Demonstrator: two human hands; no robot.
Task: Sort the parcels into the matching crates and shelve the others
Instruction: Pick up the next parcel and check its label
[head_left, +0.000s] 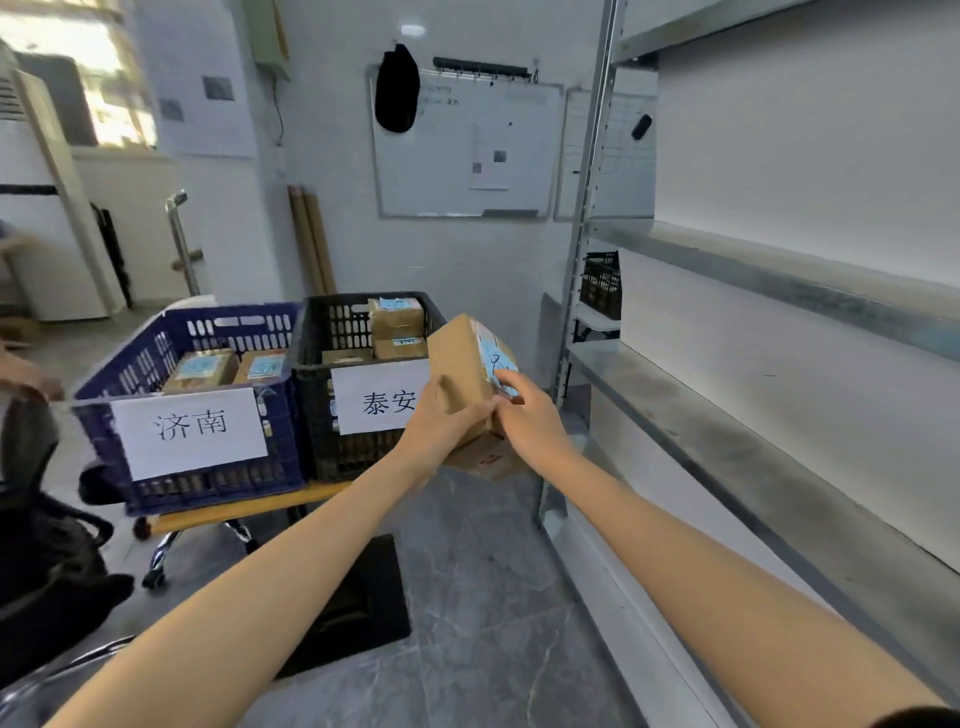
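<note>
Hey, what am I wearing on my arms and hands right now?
No gloves on the left hand or right hand, and no watch or rings show. Both forearms are uncovered. A dark sleeve edge shows only at the frame's bottom right corner.

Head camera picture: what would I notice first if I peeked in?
Right in the middle, a left hand and a right hand hold up a brown parcel with a blue label. Behind it on the left sit a blue crate and a black crate, each with a white sign and parcels inside. Grey metal shelves run along the right.
</note>
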